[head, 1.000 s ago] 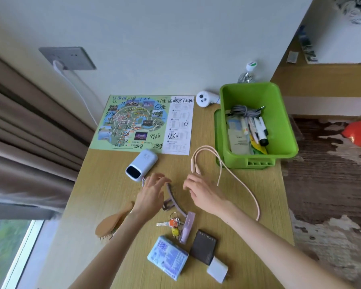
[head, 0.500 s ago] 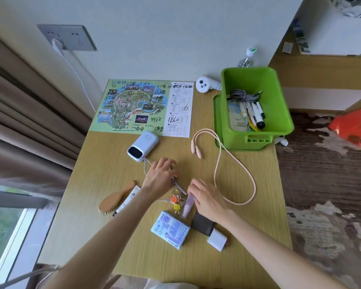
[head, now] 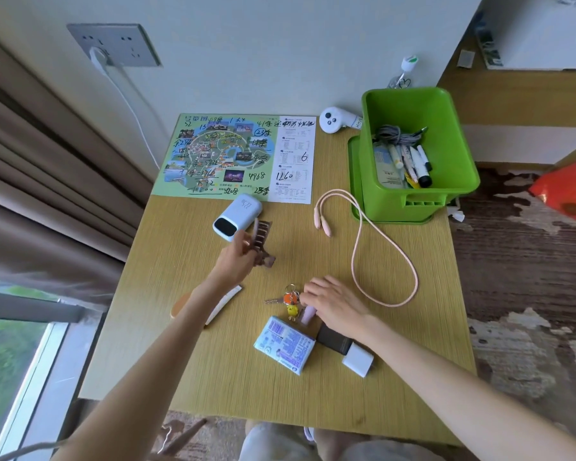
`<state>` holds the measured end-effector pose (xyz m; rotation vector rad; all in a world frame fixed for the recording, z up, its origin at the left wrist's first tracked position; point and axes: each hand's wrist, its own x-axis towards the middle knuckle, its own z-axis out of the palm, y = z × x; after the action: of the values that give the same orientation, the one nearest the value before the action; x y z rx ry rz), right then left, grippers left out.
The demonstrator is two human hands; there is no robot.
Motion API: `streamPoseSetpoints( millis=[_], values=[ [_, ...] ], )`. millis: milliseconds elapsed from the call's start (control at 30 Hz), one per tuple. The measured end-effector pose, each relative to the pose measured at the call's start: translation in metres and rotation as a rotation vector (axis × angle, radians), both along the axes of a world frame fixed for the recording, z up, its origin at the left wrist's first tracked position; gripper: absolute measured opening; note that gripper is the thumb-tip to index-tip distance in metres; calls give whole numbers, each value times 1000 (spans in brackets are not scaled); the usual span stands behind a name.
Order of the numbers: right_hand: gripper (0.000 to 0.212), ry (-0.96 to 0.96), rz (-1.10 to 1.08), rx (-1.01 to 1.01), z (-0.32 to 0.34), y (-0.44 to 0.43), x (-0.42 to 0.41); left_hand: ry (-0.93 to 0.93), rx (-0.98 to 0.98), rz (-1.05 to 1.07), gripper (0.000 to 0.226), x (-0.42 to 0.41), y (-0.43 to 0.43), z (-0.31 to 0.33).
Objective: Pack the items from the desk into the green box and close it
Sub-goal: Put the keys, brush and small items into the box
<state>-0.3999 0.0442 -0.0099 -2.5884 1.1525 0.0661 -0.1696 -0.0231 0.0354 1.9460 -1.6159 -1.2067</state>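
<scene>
The left hand (head: 236, 261) grips a brown hair clip (head: 261, 237) just beside the white power bank (head: 236, 216), mid-bench (head: 246, 394). The right hand (head: 330, 301) lies over the upper end of a pink tube (head: 306, 314), next to the keys (head: 288, 299); whether it grips the tube cannot be told. The green box (head: 413, 154) stands open at the far right corner, pens and a grey cord inside. A pink cable (head: 379, 247) loops beside it.

Your left hand (head: 236, 261) was lifted, its forearm stretched forward, with the fingers pinching a brown hair clip (head: 262, 232). Your right hand (head: 333, 302) lay palm down, fingers bent over a pink tube (head: 306, 314); whether they gripped it was unclear.
</scene>
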Motion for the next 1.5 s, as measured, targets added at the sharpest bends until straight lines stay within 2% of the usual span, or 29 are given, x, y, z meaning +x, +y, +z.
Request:
streamPoseSetpoints(
  millis=[100, 167, 233, 333, 400, 433, 500, 567, 600, 667, 733, 800, 933, 1133, 1367, 1433, 1500],
  values=[
    [22, -16, -54, -4, 2, -4, -3, 372, 125, 201, 9, 4, 6, 9],
    [17, -65, -143, -24, 7, -7, -7, 478, 179, 234, 12, 9, 12, 11],
    [16, -130, -238, -22, 15, -7, -10, 492, 217, 219, 16, 14, 20, 10],
    [15, -179, -359, 87, 25, -1, -17, 421, 302, 218, 24, 17, 36, 4],
    [13, -129, -372, 163, 26, 9, -20, 365, 326, 189, 32, 18, 46, -1],
    [15, -84, -362, 177, 25, 15, -20, 346, 314, 161, 27, 16, 49, -4],
    [45, 28, -350, 191, 22, 28, -20, 333, 283, 91, 21, 11, 55, -11],
    [81, 146, -346, 182, 17, 37, -19, 265, 258, 20, 30, 1, 58, -18],
    [93, 189, -348, 170, 14, 40, -18, 200, 248, 7, 35, -5, 60, -21],
    [104, 237, -358, 156, 10, 46, -16, 16, 202, 8, 43, -18, 61, -28],
    [101, 256, -362, 134, 5, 50, -14, -212, 118, -54, 42, -31, 60, -29],
    [88, 237, -390, 99, 3, 50, -13, -378, 61, -142, 43, -43, 56, -29],
    [62, 187, -433, 64, 3, 43, -17, -502, 101, -259, 49, -60, 48, -33],
    [64, 7, -550, 67, 12, 31, -29, -567, 112, -288, 20, -73, 35, -43],
    [68, -240, -650, -24, 57, -7, -55, -592, 89, -321, 8, -73, 24, -43],
    [70, -273, -666, -68, 74, -20, -61, -555, 75, -288, 8, -73, 18, -39],
    [70, -296, -680, -105, 90, -34, -68, -442, 74, -209, 10, -73, 7, -28]
  ],
)
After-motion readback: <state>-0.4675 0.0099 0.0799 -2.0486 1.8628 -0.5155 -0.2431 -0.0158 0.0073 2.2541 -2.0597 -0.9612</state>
